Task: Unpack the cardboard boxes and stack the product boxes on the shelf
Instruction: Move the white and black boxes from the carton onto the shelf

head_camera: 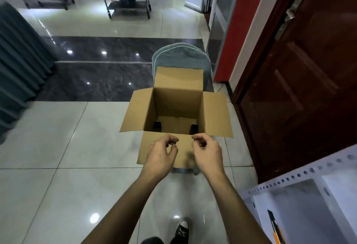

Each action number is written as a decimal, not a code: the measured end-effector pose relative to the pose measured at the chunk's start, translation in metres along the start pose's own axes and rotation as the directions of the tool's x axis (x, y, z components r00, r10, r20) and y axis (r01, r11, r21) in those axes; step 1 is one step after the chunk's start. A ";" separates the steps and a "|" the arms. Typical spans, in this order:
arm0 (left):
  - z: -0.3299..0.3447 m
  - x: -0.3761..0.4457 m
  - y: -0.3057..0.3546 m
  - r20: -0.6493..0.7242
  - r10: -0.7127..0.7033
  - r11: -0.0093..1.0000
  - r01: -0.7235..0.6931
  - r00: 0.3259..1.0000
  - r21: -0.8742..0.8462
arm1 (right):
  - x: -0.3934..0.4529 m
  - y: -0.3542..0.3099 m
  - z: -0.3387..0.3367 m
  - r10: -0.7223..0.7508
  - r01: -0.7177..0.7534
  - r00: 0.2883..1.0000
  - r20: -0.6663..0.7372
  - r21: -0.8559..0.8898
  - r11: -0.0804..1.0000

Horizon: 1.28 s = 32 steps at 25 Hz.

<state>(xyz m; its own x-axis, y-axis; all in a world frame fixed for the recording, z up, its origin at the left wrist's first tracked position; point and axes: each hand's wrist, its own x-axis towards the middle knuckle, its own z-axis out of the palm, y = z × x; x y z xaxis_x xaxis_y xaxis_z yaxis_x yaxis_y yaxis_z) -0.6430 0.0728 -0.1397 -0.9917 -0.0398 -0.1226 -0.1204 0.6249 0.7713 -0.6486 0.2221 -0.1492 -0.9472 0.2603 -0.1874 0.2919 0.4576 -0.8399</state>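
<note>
An open cardboard box (214,112) stands on a light blue chair (179,54), all its flaps folded outward. Deep inside it, two dark product boxes show at the bottom corners, one on the left (157,126) and one on the right (193,128); the rest of the bottom is bare cardboard. My left hand (161,155) and my right hand (207,153) hover side by side over the near flap, fingers curled, holding nothing. Neither hand touches the box rim.
A white perforated metal shelf (289,178) is at the lower right, with a yellow-black utility knife (275,226) lying on it. A dark wooden door (299,89) stands right of the box. Grey pleated fabric (19,60) is on the left, wheeled metal racks (128,6) far back.
</note>
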 end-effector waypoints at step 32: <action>0.018 0.270 -0.115 0.215 -0.139 0.989 0.124 0.967 0.082 | 0.227 0.025 0.108 0.301 -0.297 0.947 0.113 -0.054 0.953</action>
<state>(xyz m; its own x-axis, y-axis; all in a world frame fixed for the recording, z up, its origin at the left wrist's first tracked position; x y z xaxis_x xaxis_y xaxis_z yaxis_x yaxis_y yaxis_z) -0.8959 0.0038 -0.2727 -0.9319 0.0418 -0.3602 -0.2387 0.6772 0.6960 -0.8702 0.2005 -0.2681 -0.8238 0.2883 -0.4881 0.5668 0.4049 -0.7175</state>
